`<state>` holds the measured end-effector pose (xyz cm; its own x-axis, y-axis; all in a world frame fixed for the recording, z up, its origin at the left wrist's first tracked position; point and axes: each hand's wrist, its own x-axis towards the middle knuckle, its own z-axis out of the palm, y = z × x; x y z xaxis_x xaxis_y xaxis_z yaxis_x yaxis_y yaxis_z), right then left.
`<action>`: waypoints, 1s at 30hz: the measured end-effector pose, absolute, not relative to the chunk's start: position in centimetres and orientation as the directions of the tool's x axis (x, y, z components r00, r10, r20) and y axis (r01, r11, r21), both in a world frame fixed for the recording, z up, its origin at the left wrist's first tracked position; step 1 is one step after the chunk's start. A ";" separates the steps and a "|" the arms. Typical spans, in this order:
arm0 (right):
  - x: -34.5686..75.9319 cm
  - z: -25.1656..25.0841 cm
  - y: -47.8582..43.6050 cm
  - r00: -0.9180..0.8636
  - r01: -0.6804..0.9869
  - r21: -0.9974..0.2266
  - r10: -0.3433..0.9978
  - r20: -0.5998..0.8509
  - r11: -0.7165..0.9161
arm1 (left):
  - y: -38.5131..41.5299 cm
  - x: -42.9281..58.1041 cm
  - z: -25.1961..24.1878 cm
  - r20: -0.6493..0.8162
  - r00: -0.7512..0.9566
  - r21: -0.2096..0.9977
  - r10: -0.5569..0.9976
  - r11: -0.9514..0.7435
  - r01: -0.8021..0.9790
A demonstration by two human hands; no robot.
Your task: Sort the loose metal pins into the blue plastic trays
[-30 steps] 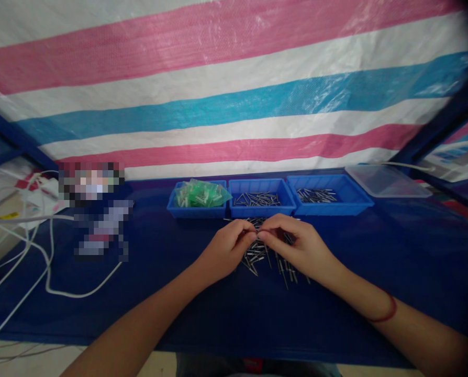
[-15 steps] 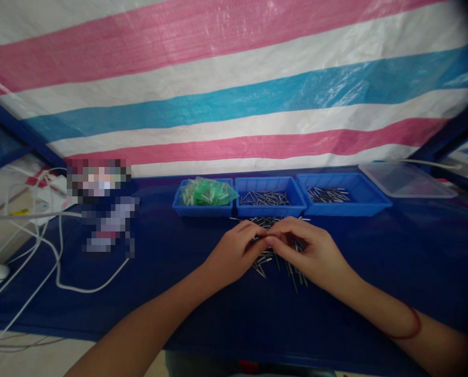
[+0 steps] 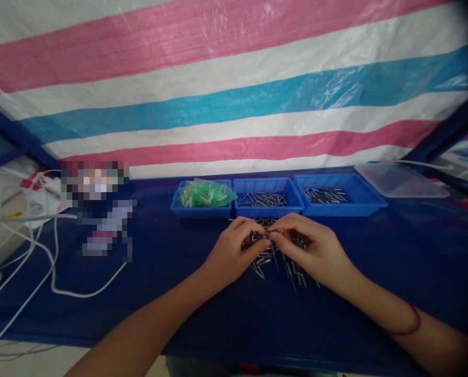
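Note:
Both hands meet fingertip to fingertip above a loose pile of blind rivets (image 3: pixel 293 270), thin metal pins with brighter, thicker ends, on the blue table. My left hand (image 3: pixel 231 250) pinches with thumb and fingers at a rivet. My right hand (image 3: pixel 319 246) pinches from the other side, and a small piece of rivet (image 3: pixel 272 231) shows between the fingertips. The fingers hide most of what is held. Part of the pile lies hidden under both hands.
Behind the pile stand a blue bin (image 3: pixel 202 212) with green-and-clear plastic bags, a middle bin (image 3: pixel 268 211) and a right bin (image 3: pixel 365 205), both with rivets. A clear lid (image 3: pixel 402 180) lies at right. White cables (image 3: pixel 55 262) run along the left; striped sheeting (image 3: pixel 234 115) hangs behind.
The fingertips have shifted slightly, and a bit of the held rivet now shows between them. The view has moved a little; the hands stay over the pile.

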<state>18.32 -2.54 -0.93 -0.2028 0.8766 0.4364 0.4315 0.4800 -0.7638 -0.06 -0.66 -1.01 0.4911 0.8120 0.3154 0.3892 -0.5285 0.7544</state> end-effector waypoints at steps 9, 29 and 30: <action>18.5 -1.4 -2.1 -0.336 0.453 -0.697 0.831 0.444 0.556 | -0.6 -0.3 -0.7 0.331 0.432 0.771 0.839 -0.504 0.389; 26.7 -0.2 2.2 0.057 0.987 -0.157 0.851 0.522 0.031 | -0.2 -1.1 -1.2 0.196 0.671 0.282 0.715 -0.697 0.660; 26.1 -0.2 2.0 0.038 0.983 -0.170 0.846 0.532 0.063 | -0.2 -1.1 -1.2 0.199 0.671 0.274 0.714 -0.698 0.662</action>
